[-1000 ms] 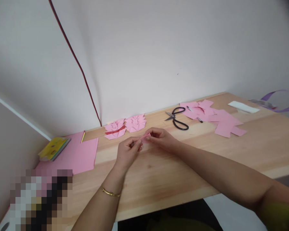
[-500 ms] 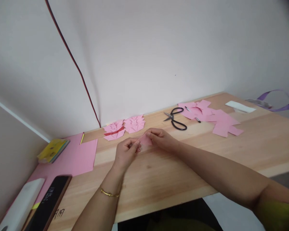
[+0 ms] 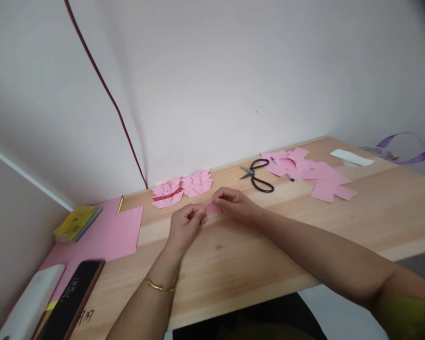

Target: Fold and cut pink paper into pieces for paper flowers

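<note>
A small piece of pink paper (image 3: 211,207) is pinched between my two hands, just above the wooden table (image 3: 255,269). My left hand (image 3: 186,224) grips its left edge with thumb and fingers closed. On the other side, my right hand (image 3: 235,203) holds the upper right part between thumb and forefinger. The fingers cover much of the paper, so its folds cannot be made out. Behind my hands lie folded pink paper pieces (image 3: 197,183) in two groups, with a red strip (image 3: 167,194) across the left one.
Black-handled scissors (image 3: 257,174) lie open beyond my right hand. Further right are loose pink papers (image 3: 327,177), a pen (image 3: 289,177) and a white strip (image 3: 352,157). Pink sheets (image 3: 122,231), a yellow packet (image 3: 77,223) and a black clock-like block (image 3: 72,300) occupy the left side.
The pink paper has tilted, and less of its face shows between my fingers. My right hand has shifted very slightly; both hands keep their pinch.
</note>
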`<state>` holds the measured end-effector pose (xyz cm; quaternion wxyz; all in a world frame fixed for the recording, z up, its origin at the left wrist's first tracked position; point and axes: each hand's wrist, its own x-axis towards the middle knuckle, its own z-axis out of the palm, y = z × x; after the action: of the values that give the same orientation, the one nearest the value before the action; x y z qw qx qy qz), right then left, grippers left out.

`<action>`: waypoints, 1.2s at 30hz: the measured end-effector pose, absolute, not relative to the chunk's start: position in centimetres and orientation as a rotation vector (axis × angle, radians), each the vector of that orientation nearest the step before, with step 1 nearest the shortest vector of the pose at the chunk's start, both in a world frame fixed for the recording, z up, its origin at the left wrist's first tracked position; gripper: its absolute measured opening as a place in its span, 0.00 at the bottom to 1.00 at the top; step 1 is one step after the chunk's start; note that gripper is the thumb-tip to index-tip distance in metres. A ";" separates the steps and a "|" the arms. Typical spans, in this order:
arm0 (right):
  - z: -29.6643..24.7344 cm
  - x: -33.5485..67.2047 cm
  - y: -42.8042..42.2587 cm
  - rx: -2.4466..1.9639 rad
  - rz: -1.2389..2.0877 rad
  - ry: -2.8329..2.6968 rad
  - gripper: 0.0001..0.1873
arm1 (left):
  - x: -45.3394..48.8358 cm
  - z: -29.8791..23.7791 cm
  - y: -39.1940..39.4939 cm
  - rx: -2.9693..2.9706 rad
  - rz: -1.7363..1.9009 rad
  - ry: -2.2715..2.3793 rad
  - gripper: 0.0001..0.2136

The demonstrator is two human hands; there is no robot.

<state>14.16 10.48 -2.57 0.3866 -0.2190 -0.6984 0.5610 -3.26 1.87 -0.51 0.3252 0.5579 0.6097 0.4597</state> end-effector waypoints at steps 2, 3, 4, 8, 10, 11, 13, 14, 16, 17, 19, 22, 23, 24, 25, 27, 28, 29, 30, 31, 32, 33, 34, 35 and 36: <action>-2.4 14.2 10.4 -0.548 1.411 -1.789 0.14 | -3.2 -0.4 1.9 1.456 1.220 1.587 0.10; -2.4 14.3 10.3 -0.547 1.401 -1.794 0.14 | -3.2 -0.4 1.9 1.454 1.225 1.582 0.10; -2.4 14.3 10.3 -0.551 1.395 -1.797 0.13 | -3.2 -0.3 1.9 1.451 1.228 1.578 0.10; -2.3 14.5 10.3 -0.608 1.422 -1.818 0.16 | -3.4 -0.4 1.9 1.428 1.232 1.574 0.10; -2.3 14.5 10.4 -0.626 1.425 -1.829 0.18 | -3.5 -0.5 1.9 1.425 1.236 1.575 0.10; -2.3 14.5 10.4 -0.628 1.426 -1.825 0.18 | -3.5 -0.5 1.9 1.426 1.238 1.575 0.10; -2.5 14.3 10.4 -0.618 1.445 -1.798 0.17 | -3.5 -0.6 1.9 1.436 1.238 1.574 0.10; -2.6 14.2 10.5 -0.606 1.459 -1.789 0.16 | -3.5 -0.6 1.9 1.443 1.233 1.575 0.10; -2.8 14.1 10.4 -0.587 1.462 -1.790 0.15 | -3.5 -0.7 1.9 1.457 1.220 1.574 0.11; -2.8 14.1 10.4 -0.590 1.442 -1.800 0.15 | -3.4 -0.7 1.9 1.460 1.215 1.573 0.11; -2.8 14.1 10.4 -0.620 1.388 -1.823 0.14 | -3.4 -0.8 2.0 1.446 1.213 1.565 0.11; -2.8 14.2 10.5 -0.677 1.340 -1.837 0.14 | -3.5 -0.8 2.1 1.372 1.213 1.533 0.10; -2.7 14.2 10.5 -0.686 1.328 -1.842 0.14 | -3.5 -0.8 2.1 1.348 1.214 1.524 0.10; -2.7 14.2 10.5 -0.693 1.314 -1.845 0.13 | -3.5 -0.8 2.1 1.330 1.217 1.523 0.10; -2.7 14.2 10.5 -0.698 1.301 -1.852 0.13 | -3.5 -0.7 2.1 1.320 1.223 1.532 0.10; -2.7 14.2 10.5 -0.705 1.275 -1.865 0.13 | -3.5 -0.7 2.1 1.324 1.234 1.569 0.10; -2.7 14.2 10.5 -0.708 1.262 -1.868 0.13 | -3.5 -0.7 2.1 1.329 1.236 1.583 0.10; -2.7 14.1 10.5 -0.712 1.252 -1.868 0.13 | -3.5 -0.6 2.2 1.334 1.237 1.586 0.11; -2.7 14.1 10.5 -0.718 1.242 -1.865 0.13 | -3.5 -0.7 2.2 1.336 1.235 1.579 0.11; -2.7 14.1 10.5 -0.726 1.236 -1.861 0.13 | -3.6 -0.7 2.2 1.336 1.234 1.565 0.12; -2.7 14.1 10.5 -0.736 1.232 -1.855 0.13 | -3.7 -0.7 2.2 1.333 1.230 1.549 0.12; -2.7 14.1 10.5 -0.746 1.229 -1.852 0.13 | -3.8 -0.8 2.3 1.330 1.217 1.533 0.12; -2.7 14.1 10.5 -0.758 1.224 -1.850 0.13 | -4.0 -0.9 2.4 1.329 1.202 1.522 0.13; -2.6 14.1 10.6 -0.766 1.221 -1.852 0.13 | -4.1 -1.0 2.4 1.330 1.188 1.517 0.14; -2.6 14.1 10.6 -0.770 1.217 -1.857 0.12 | -4.2 -1.0 2.5 1.332 1.182 1.520 0.14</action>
<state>14.14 10.58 -2.63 0.3856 -0.3025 -0.7292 0.4777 -4.23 2.51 -1.02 0.3898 0.5239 0.5979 0.4649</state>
